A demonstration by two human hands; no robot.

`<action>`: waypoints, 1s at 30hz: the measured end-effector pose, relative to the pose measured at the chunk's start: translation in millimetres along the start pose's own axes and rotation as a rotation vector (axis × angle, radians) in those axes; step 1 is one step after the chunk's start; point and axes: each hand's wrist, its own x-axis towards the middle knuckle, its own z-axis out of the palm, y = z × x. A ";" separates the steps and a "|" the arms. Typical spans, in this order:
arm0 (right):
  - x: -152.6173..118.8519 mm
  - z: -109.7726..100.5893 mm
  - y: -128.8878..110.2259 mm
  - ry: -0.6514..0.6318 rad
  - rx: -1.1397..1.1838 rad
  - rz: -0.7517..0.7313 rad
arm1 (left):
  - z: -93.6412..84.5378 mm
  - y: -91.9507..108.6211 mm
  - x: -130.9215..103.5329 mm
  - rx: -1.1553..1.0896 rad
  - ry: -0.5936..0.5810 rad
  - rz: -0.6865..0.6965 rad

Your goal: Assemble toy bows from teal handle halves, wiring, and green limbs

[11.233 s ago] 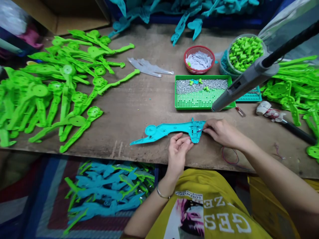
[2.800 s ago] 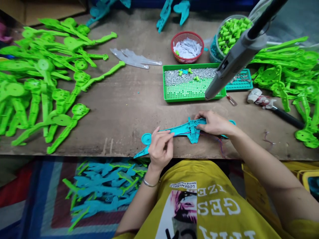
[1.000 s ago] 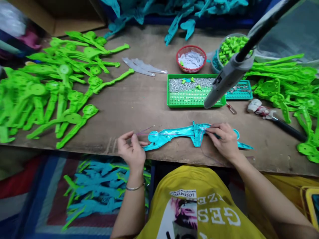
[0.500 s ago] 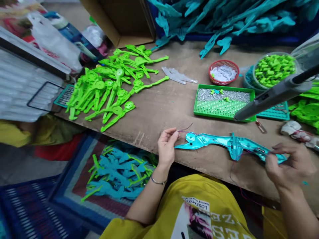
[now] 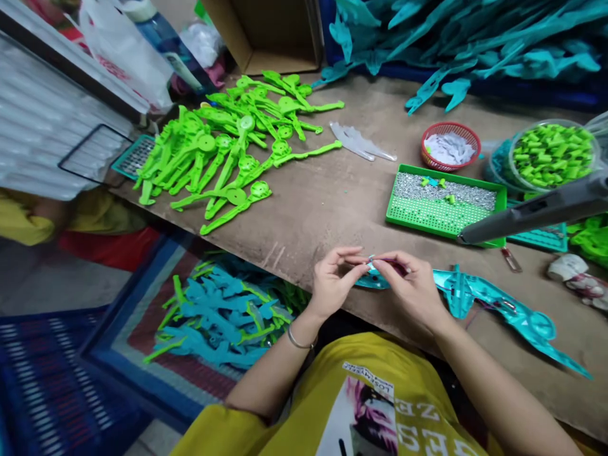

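Note:
A long teal plastic piece (image 5: 515,310) lies along the table's front edge, its hollow inner side up, with thin dark wires and a small metallic part inside. Over its left end, my left hand (image 5: 335,278) pinches a thin wire between thumb and index finger. My right hand (image 5: 411,285) meets it there, fingertips closed on the same wire and nearly touching the left ones. Both hands partly cover the teal piece's left end. The exact spot between the fingertips is too small to make out.
Green parts (image 5: 237,142) are piled at left. A green tray (image 5: 444,209) of small metal pieces, a red basket (image 5: 451,145) and a tub of green pieces (image 5: 553,155) stand at right. A grey bar (image 5: 532,209) slants over the tray. Teal parts (image 5: 475,38) fill a bin behind.
My right hand has moved left from the teal piece's right end to beside my left hand, uncovering that end. The camera view has shifted slightly.

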 end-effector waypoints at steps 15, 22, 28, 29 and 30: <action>-16.6 -61.5 63.8 0.356 -0.384 0.052 | -230.3 -12.6 181.7 1.285 0.383 0.137; -18.5 -63.5 69.0 0.347 -0.462 0.000 | -266.2 -14.4 153.3 1.344 0.416 0.026; -19.6 -63.7 67.8 0.340 -0.467 -0.010 | -282.3 -2.8 152.5 1.380 0.292 0.012; -20.7 -63.9 67.8 0.338 -0.469 -0.008 | -282.6 1.8 152.8 1.386 0.281 0.019; -21.9 -64.2 67.9 0.334 -0.472 -0.006 | -280.9 6.7 152.3 1.391 0.269 0.037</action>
